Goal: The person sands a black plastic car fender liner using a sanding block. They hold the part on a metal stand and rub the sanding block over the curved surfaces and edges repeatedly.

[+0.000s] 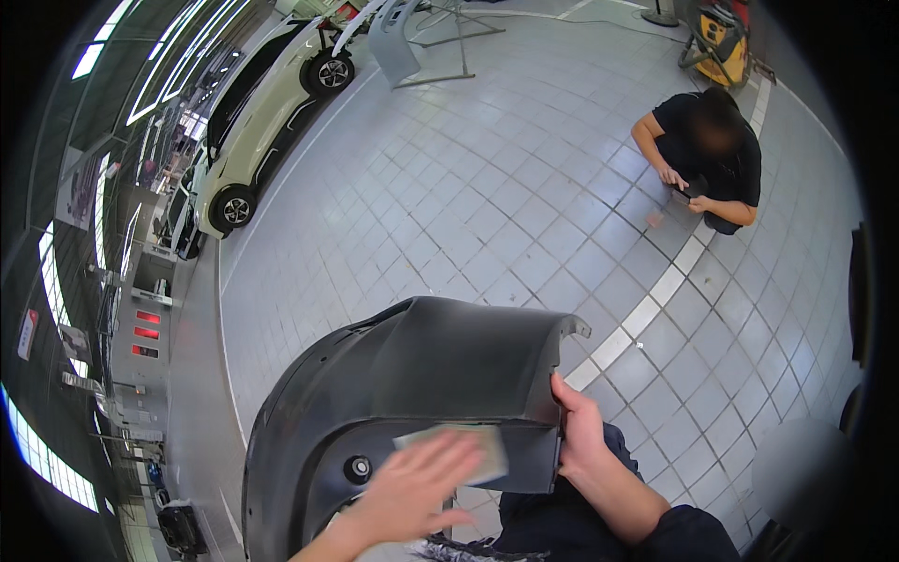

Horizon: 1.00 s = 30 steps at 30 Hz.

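A dark grey car bumper (pixel 459 365) stands close in front of me, its curved side running down to the left. My left hand (pixel 421 482) lies flat with fingers together over a pale greenish sanding pad (pixel 492 454), holding it against the lower face of the bumper; hand and pad are slightly blurred. Beside that hand a round black sensor hole (pixel 358 468) shows in the bumper. My right hand (pixel 581 431) grips the bumper's right end edge, thumb on the near side; its other fingers are hidden behind the edge.
Beyond, on the tiled floor (pixel 449 206), a person (pixel 716 155) in black crouches at the right, holding a small object. A yellow vacuum machine (pixel 721 47) stands at the far right. A pale car (pixel 272 122) is parked at the far left, near a grey panel (pixel 393 47) on a stand.
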Motion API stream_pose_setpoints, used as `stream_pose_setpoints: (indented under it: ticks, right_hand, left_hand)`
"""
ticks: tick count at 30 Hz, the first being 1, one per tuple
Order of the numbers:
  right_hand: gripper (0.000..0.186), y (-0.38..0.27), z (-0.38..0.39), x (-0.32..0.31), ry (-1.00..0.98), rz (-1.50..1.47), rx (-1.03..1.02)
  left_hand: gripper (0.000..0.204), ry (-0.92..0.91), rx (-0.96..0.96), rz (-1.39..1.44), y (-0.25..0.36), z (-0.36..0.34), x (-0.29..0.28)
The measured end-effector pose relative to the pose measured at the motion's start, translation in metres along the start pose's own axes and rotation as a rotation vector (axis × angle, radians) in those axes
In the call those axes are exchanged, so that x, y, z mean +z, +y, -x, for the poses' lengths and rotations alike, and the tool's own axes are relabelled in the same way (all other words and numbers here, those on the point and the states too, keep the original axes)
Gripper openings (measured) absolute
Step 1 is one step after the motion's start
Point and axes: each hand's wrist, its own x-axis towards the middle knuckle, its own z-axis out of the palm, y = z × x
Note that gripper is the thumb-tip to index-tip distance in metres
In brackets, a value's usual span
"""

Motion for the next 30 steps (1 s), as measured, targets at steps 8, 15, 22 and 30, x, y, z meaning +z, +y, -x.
stream_pose_setpoints:
  ticks: [8, 15, 22, 30]
  right_hand:
    - [0.046, 0.006, -0.011, -0.005, -0.072, -0.071, 0.075]
    - [0.043, -0.005, 0.002, -0.005, -0.048, -0.021, 0.050]
    - [0.045, 0.002, -0.003, 0.004, 0.018, 0.016, 0.091]
    - [0.043, 0.005, -0.008, -0.008, -0.003, 0.005, 0.003]
  left_hand:
    - [0.094, 0.039, -0.013, 0.099, 0.017, -0.008, -0.002]
    - [0.077, 0.118, 0.147, 0.186, 0.048, -0.052, -0.008]
    - [0.077, 0.202, -0.160, 0.096, 0.007, 0.000, -0.001]
    - [0.060, 0.219, 0.143, 0.337, 0.063, -0.056, -0.004]
